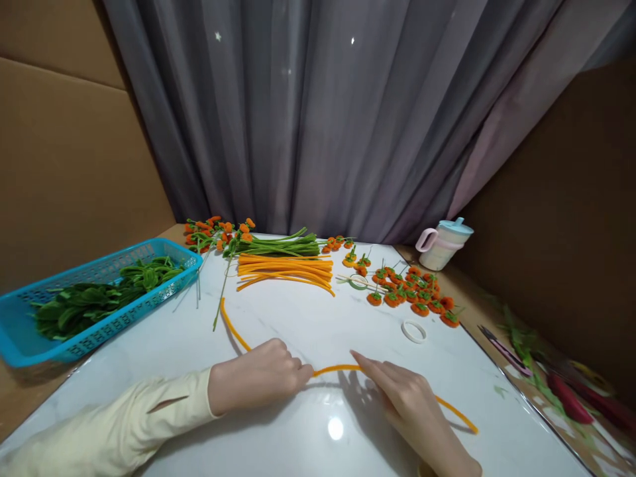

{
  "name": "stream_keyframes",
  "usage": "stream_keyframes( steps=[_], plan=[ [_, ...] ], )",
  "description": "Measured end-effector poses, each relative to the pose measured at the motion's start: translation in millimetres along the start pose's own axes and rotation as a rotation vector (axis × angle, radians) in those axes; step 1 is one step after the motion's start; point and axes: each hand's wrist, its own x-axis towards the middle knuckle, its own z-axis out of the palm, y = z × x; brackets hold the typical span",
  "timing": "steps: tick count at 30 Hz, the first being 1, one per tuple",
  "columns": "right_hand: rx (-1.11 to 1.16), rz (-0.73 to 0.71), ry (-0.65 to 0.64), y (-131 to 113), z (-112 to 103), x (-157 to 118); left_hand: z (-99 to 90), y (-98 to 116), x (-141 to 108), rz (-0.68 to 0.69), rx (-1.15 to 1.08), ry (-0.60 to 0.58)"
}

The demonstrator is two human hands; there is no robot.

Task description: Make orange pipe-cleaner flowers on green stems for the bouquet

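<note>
One long orange pipe cleaner (339,367) curves across the white tabletop between both hands. My left hand (265,374) is closed round it, and its left end rises beyond the knuckles. My right hand (405,394) pinches the same strand farther right, with the other end poking out past the hand. Behind the hands lies a bundle of orange pipe cleaners (283,268), and just beyond it a green bundle (285,246). Small orange flowers with green tops (391,298) are gathered at the right.
At the left, a blue basket (134,310) holds green leaf shapes. A white tape ring (414,331) and a green ring (358,282) lie on the table. Pink-handled scissors (507,351), red-handled tools (569,397) and a lidded cup (444,245) are along the right side.
</note>
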Motion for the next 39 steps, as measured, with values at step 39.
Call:
stream_keyframes(
  steps=[39],
  plan=[
    [-0.423, 0.261, -0.598, 104, 5, 202, 60.9, -42, 14, -0.594, -1.979, 0.068]
  ],
)
